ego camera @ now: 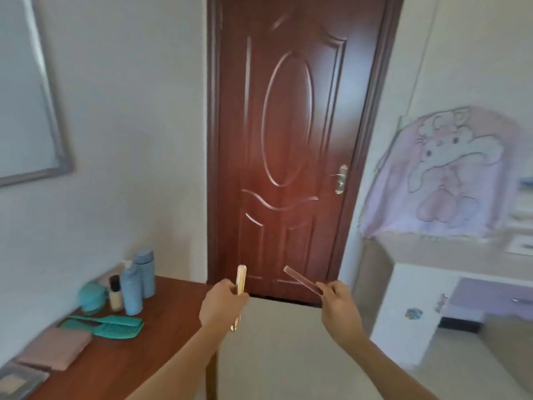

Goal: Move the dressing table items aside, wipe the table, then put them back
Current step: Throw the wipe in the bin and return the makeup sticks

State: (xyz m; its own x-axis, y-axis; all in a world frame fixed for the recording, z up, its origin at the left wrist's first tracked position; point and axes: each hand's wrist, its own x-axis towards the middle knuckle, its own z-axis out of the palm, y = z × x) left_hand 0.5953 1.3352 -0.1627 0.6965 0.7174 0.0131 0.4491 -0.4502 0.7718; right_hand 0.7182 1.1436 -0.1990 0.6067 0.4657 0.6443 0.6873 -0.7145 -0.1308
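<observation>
Carrying items at lower centre, just off the dressing table [173, 313], the left hand [222, 306] is gripping a gold stick [241, 277] and the right hand [339, 306] is pinching a pink strip [300, 280], both apparently needing setting down.

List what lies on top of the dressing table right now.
Two blue bottles, a small black-capped bottle, a teal jar, teal combs, a folded pink cloth and a grey case. Something pinkish behind the bottles is mostly covered.

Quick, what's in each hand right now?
Left hand: fingers curled round a pale yellow stick.
Right hand: pinching a pinkish flat strip.
</observation>
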